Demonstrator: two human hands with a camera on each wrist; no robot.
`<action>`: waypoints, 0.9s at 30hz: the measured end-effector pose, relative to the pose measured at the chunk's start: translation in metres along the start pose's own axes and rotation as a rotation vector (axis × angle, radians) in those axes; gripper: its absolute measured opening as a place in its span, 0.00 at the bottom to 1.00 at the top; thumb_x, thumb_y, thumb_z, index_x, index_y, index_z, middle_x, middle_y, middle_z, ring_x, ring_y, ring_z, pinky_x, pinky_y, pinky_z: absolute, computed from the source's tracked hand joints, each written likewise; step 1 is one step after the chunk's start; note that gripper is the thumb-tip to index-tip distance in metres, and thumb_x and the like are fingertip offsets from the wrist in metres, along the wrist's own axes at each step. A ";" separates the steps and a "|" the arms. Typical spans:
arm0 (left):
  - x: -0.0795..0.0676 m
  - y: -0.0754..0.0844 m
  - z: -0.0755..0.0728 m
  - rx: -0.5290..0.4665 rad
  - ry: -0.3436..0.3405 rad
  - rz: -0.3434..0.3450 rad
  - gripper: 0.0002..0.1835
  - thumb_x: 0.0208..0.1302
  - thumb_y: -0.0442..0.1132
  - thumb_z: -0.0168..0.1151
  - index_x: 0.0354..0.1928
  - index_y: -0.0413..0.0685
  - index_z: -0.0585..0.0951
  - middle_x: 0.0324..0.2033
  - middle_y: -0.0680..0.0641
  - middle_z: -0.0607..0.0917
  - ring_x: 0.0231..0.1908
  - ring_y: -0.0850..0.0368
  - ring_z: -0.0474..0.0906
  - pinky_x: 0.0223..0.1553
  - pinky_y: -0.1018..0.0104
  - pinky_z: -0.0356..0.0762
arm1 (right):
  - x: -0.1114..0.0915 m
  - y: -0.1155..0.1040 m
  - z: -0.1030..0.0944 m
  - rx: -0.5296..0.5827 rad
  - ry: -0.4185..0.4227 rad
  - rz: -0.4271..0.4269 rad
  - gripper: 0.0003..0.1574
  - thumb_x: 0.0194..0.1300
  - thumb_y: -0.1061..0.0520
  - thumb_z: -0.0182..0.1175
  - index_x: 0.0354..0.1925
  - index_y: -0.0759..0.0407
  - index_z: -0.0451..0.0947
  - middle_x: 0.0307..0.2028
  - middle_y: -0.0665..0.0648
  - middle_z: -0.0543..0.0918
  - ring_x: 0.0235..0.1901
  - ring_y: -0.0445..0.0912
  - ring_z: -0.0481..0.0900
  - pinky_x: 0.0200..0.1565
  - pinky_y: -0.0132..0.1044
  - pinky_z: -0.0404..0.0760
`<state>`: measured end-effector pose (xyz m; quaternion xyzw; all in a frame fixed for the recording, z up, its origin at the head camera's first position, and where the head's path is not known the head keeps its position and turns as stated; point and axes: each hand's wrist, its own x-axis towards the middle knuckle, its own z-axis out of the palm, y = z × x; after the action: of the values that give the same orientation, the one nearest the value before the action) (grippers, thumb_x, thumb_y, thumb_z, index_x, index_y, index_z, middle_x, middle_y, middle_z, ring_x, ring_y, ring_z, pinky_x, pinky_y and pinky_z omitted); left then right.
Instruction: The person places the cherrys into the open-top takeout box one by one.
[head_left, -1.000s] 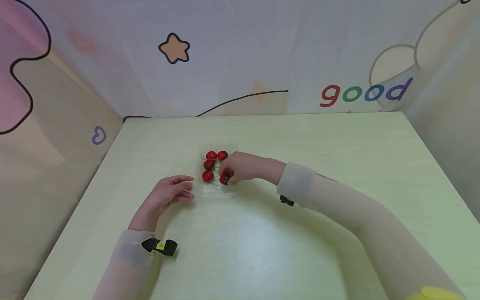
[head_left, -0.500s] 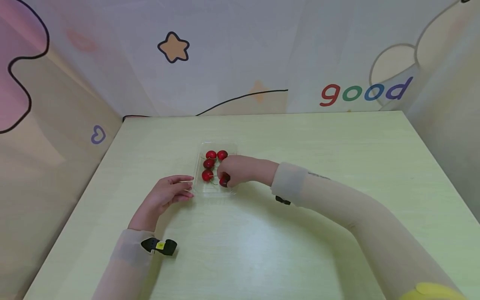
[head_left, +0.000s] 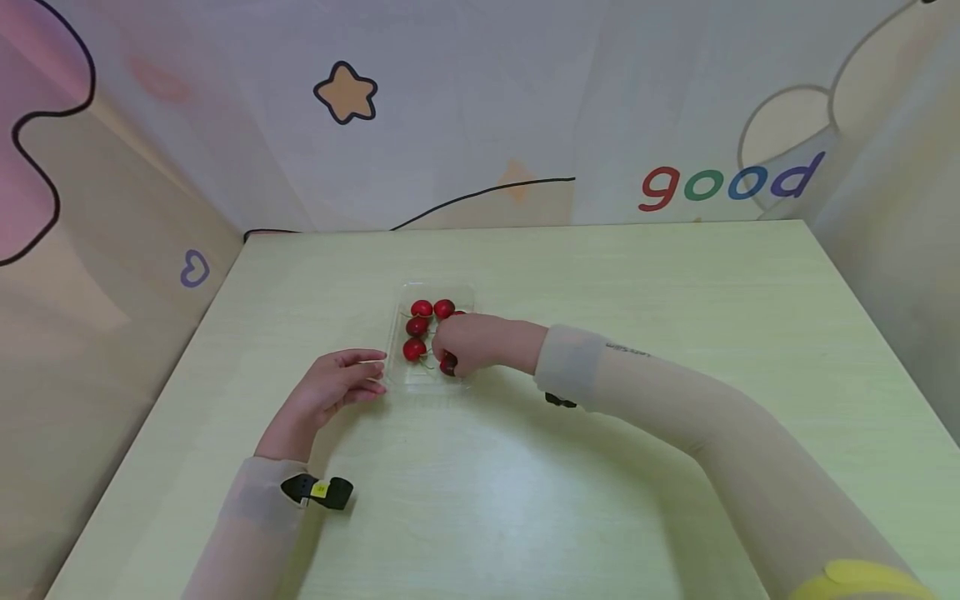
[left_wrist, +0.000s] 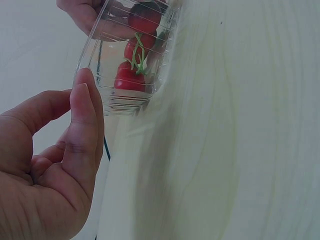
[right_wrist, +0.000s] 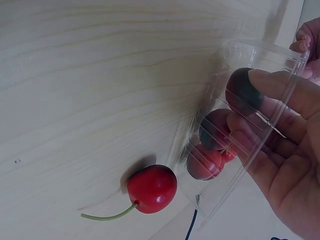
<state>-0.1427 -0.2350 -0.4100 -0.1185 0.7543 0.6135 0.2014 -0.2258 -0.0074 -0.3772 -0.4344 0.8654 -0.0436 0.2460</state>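
A clear plastic box (head_left: 405, 383) holding several red cherries (head_left: 414, 349) sits on the table. My right hand (head_left: 483, 342) reaches over its right side. Inside the box, thumb and fingers hold a dark cherry (right_wrist: 243, 91), partly hidden in the head view. More cherries (right_wrist: 205, 162) lie close to those fingers. My left hand (head_left: 337, 387) is at the box's left edge, its fingers fairly straight and the fingertips (left_wrist: 82, 77) at the rim; whether they press on it I cannot tell.
One stemmed red cherry (right_wrist: 152, 189) lies on the table outside the box, in the right wrist view. The pale wooden table (head_left: 600, 500) is bordered at the back and sides by a printed cloth (head_left: 480, 108).
My right hand has shifted slightly left and down over the box, with the dark cherry. A little red shows above its knuckles now. The left hand keeps its place.
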 end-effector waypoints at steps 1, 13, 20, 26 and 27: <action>0.000 0.000 0.000 0.003 0.002 -0.001 0.27 0.78 0.37 0.54 0.73 0.33 0.67 0.34 0.56 0.87 0.30 0.67 0.86 0.38 0.76 0.86 | 0.000 -0.001 0.000 -0.001 -0.003 0.004 0.05 0.66 0.61 0.68 0.42 0.58 0.85 0.34 0.52 0.78 0.37 0.45 0.71 0.40 0.31 0.72; -0.001 0.001 0.001 -0.011 -0.004 0.002 0.27 0.77 0.36 0.55 0.73 0.32 0.67 0.34 0.56 0.87 0.29 0.67 0.85 0.37 0.76 0.87 | 0.004 -0.002 0.000 -0.069 -0.018 -0.009 0.03 0.65 0.63 0.66 0.39 0.58 0.85 0.33 0.51 0.77 0.38 0.45 0.70 0.39 0.30 0.70; 0.000 0.001 0.001 -0.012 0.000 0.004 0.27 0.77 0.36 0.55 0.73 0.32 0.67 0.35 0.55 0.87 0.30 0.67 0.86 0.38 0.76 0.87 | 0.005 -0.004 -0.001 -0.104 -0.028 -0.007 0.02 0.66 0.62 0.66 0.37 0.57 0.85 0.33 0.51 0.78 0.38 0.44 0.70 0.41 0.31 0.73; 0.001 -0.001 0.001 -0.021 -0.001 0.007 0.27 0.77 0.36 0.55 0.72 0.32 0.67 0.35 0.55 0.87 0.30 0.67 0.86 0.38 0.76 0.87 | 0.005 -0.003 -0.001 -0.128 -0.010 -0.024 0.05 0.67 0.64 0.64 0.40 0.59 0.87 0.35 0.53 0.82 0.36 0.44 0.70 0.41 0.31 0.75; 0.002 -0.002 0.001 -0.021 0.000 0.008 0.27 0.77 0.36 0.55 0.72 0.32 0.67 0.35 0.55 0.87 0.30 0.67 0.86 0.38 0.76 0.87 | 0.005 -0.003 -0.001 -0.134 -0.006 -0.028 0.06 0.67 0.64 0.64 0.39 0.60 0.87 0.35 0.53 0.82 0.36 0.44 0.70 0.41 0.31 0.75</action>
<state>-0.1433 -0.2346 -0.4122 -0.1177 0.7484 0.6221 0.1976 -0.2267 -0.0129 -0.3774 -0.4619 0.8595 0.0120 0.2183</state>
